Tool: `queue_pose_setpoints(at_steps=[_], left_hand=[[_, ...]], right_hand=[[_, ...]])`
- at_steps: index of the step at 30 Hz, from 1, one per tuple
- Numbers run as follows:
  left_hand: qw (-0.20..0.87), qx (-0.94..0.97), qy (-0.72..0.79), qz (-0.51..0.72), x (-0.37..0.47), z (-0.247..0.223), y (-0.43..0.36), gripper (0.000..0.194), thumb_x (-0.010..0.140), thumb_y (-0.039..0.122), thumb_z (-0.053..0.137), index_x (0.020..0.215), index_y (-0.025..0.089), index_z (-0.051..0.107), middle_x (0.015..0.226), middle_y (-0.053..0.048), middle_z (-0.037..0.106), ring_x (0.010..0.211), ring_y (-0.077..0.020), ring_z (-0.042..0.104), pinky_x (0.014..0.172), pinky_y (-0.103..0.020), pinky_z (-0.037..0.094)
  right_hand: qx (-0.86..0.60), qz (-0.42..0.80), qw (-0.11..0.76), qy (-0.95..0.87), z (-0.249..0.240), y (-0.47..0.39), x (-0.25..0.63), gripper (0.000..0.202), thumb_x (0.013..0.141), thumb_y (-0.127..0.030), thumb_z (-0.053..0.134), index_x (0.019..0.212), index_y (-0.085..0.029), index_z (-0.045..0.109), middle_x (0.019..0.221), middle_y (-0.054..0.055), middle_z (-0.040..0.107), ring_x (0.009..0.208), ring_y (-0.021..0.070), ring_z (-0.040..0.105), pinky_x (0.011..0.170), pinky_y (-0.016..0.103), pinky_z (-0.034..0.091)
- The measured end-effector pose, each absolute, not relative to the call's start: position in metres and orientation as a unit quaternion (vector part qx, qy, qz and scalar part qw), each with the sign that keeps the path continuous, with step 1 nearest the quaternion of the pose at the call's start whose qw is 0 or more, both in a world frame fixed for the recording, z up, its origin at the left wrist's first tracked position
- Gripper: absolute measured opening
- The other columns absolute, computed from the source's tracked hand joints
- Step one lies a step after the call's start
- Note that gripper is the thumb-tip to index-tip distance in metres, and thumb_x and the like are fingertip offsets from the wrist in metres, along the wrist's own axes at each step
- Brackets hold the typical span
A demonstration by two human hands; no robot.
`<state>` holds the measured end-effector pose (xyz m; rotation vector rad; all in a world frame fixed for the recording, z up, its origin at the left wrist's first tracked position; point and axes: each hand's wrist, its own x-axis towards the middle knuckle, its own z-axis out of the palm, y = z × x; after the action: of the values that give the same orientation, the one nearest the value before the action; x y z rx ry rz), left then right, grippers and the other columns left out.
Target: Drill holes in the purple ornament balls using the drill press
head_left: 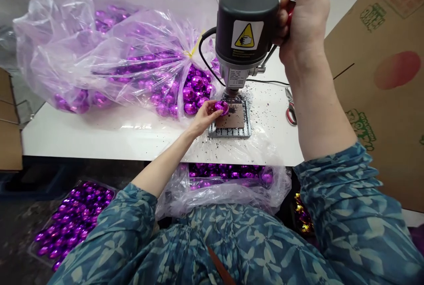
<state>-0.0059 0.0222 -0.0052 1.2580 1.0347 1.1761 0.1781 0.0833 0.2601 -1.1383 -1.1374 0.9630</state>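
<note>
My left hand (204, 117) pinches a shiny purple faceted ball (221, 107) at the left edge of a brown square board (233, 120). The board lies on the slotted metal base (228, 133) of a black drill press (248, 7), and the ball is just below and left of its chuck (231, 92). Up at the right side of the machine, my right hand (304, 16) is wrapped round a red handle (290, 15), mostly hidden by the fingers. Dark chips are scattered over the base and the white table (132, 137).
A tied clear bag (132, 51) of purple balls lies at the left. Red-handled scissors (291, 113) rest at the right, beside a large cardboard box (374, 99). Below the table's front edge are an open bag (228, 194) and a tray of purple balls (76, 214).
</note>
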Motion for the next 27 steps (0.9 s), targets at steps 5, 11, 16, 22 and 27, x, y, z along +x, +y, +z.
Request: queue_pose_setpoints(at_steps=[5,11,16,22,27], left_hand=[[0.516,0.585,0.442,0.442,-0.003,-0.006,0.033,0.057,0.092,0.040,0.082,0.140,0.020,0.062,0.132,-0.013,0.077,0.117,-0.0260,0.075,0.110,-0.048,0.060],[0.489,0.606,0.446,0.442,0.002,-0.014,0.041,0.062,0.089,0.040,0.084,0.143,0.019,0.063,0.125,-0.011,0.080,0.116,-0.0272,0.076,0.108,-0.047,0.063],[0.493,0.610,0.439,0.438,0.005,-0.013,0.042,0.062,0.088,0.037,0.085,0.143,0.018,0.062,0.121,-0.011,0.079,0.111,-0.0258,0.075,0.105,-0.047,0.063],[0.435,0.641,0.441,0.453,0.013,-0.012,0.039,0.062,0.078,0.029,0.093,0.134,0.021,0.067,0.125,-0.011,0.072,0.108,-0.0265,0.071,0.110,-0.052,0.059],[0.442,0.642,0.433,0.454,0.021,-0.015,0.032,0.059,0.077,0.026,0.093,0.129,0.021,0.066,0.131,-0.012,0.071,0.124,-0.0302,0.069,0.119,-0.055,0.054]], right_hand=[[-0.455,0.408,0.613,-0.502,0.254,0.077,0.177,0.052,0.109,-0.036,0.031,0.060,-0.019,0.030,0.041,-0.007,0.022,0.035,0.0021,0.017,0.048,0.028,0.005],[-0.428,0.405,0.632,-0.504,0.252,0.071,0.174,0.056,0.108,-0.043,0.037,0.058,-0.018,0.032,0.042,-0.006,0.023,0.036,0.0015,0.017,0.046,0.023,0.006],[-0.427,0.401,0.634,-0.505,0.253,0.069,0.174,0.057,0.107,-0.044,0.039,0.058,-0.017,0.032,0.042,-0.006,0.025,0.037,0.0023,0.020,0.044,0.022,0.009],[-0.438,0.390,0.635,-0.503,0.252,0.074,0.174,0.050,0.107,-0.028,0.034,0.058,-0.019,0.031,0.040,-0.006,0.024,0.037,0.0030,0.018,0.043,0.021,0.009],[-0.429,0.393,0.637,-0.505,0.250,0.074,0.175,0.046,0.103,-0.019,0.036,0.057,-0.019,0.031,0.041,-0.007,0.024,0.037,0.0017,0.018,0.042,0.020,0.008]])
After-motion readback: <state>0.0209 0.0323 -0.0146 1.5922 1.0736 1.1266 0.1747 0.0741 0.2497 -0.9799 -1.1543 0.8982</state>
